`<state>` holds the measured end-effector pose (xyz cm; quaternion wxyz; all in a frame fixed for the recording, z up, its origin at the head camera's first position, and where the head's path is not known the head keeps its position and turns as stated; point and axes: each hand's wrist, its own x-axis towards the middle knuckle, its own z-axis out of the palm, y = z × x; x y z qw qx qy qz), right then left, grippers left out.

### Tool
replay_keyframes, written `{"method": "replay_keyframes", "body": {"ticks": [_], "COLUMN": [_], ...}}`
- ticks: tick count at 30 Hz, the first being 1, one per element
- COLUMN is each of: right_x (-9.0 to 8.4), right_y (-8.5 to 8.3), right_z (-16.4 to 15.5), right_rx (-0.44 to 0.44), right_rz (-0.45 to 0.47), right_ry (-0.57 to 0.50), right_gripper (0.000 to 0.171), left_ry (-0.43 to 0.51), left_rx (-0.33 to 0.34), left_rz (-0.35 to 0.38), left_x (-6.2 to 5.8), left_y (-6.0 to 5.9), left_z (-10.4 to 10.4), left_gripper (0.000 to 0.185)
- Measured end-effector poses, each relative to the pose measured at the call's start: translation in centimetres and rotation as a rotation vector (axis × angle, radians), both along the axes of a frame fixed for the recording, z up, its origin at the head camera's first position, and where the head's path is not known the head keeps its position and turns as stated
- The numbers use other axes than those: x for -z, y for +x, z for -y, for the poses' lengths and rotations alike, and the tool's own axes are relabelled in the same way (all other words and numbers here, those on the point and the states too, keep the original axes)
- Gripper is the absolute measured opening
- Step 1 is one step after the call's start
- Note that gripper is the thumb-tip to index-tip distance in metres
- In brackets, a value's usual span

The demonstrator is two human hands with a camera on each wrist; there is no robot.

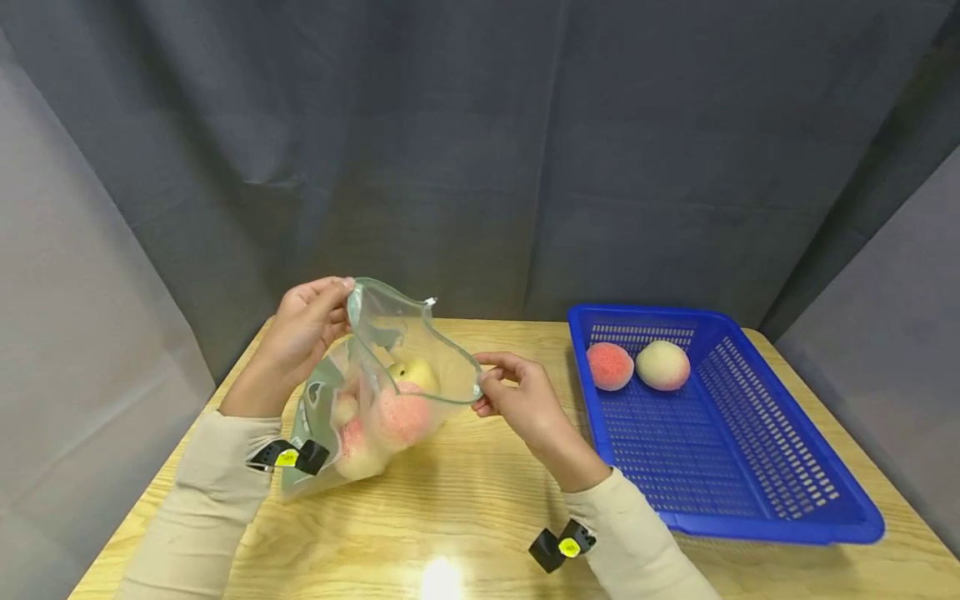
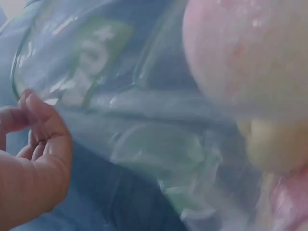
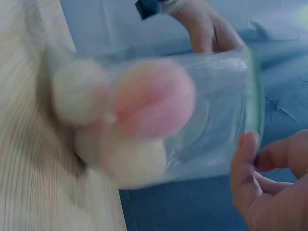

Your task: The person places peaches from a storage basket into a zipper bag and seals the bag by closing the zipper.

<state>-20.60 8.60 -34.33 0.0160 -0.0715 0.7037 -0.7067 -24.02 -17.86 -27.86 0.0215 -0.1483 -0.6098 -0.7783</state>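
Note:
A clear zip bag with a green-edged mouth is held up, its opening spread between both hands. At the left end of the mouth, my left hand pinches the rim between thumb and fingers. My right hand pinches the opposite end of the rim. Inside, several fruits lie heaped low in the bag: a pink peach, a pale peach and a yellow fruit among them. A white slider sits on the far edge of the mouth. The right wrist view shows the bag's bottom by the table.
To the right stands a blue plastic basket with slotted walls. Two peaches, one pink and one pale, lie at its back left. A dark curtain hangs behind the wooden table.

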Motion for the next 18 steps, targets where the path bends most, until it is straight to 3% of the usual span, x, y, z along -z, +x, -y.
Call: {"method": "replay_keyframes", "body": {"ticks": [6, 11, 15, 18], "right_x": [0.2, 0.9, 2.3, 3.9], "right_y": [-0.2, -0.2, 0.4, 1.1], "right_z": [-0.3, -0.8, -0.9, -0.8], "right_rx": [0.021, 0.043, 0.038, 0.027], "right_rz": [0.0, 0.021, 0.038, 0.093], "right_ry": [0.015, 0.05, 0.07, 0.024], "right_gripper": [0.032, 0.035, 0.039, 0.042], "left_ry": [-0.129, -0.248, -0.313, -0.355], "left_rx": [-0.013, 0.035, 0.132, 0.215], "left_rz": [-0.007, 0.03, 0.063, 0.1], "left_x": [0.3, 1.3, 2.9, 4.3], "left_y": [0.2, 0.3, 0.4, 0.4], "left_z": [-1.0, -2.0, -3.4, -4.6], "left_gripper": [0.021, 0.017, 0.017, 0.02]}}
